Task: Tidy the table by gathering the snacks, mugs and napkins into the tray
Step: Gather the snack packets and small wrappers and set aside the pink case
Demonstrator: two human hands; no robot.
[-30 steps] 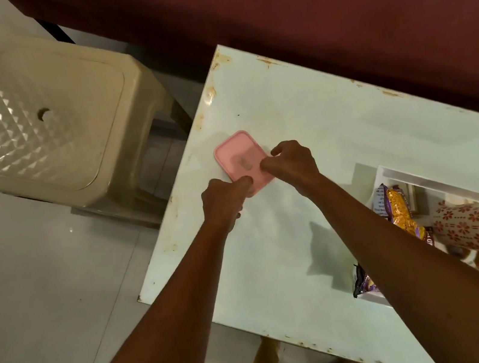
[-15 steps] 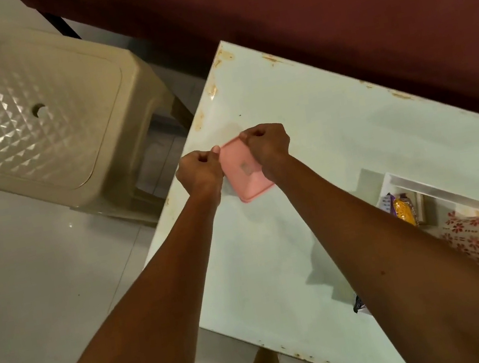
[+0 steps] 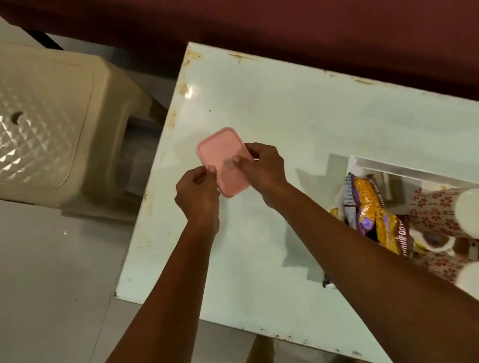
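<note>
Lying in one white tray [image 3: 387, 163] at the table's [image 3: 315, 111] right: two floral mugs [image 3: 447, 216] on their sides and one purple-gold snack packet [image 3: 373, 212]. Beyond, the left hand [image 3: 196, 195] and right hand [image 3: 264, 167], fingers curled, each pinch an edge of one pink container [image 3: 220, 149] over the table.

Left hand [image 3: 196, 188] and right hand [image 3: 264, 166] pinch a pink box [image 3: 222, 155] (over the table [image 3: 317, 124]).
</note>
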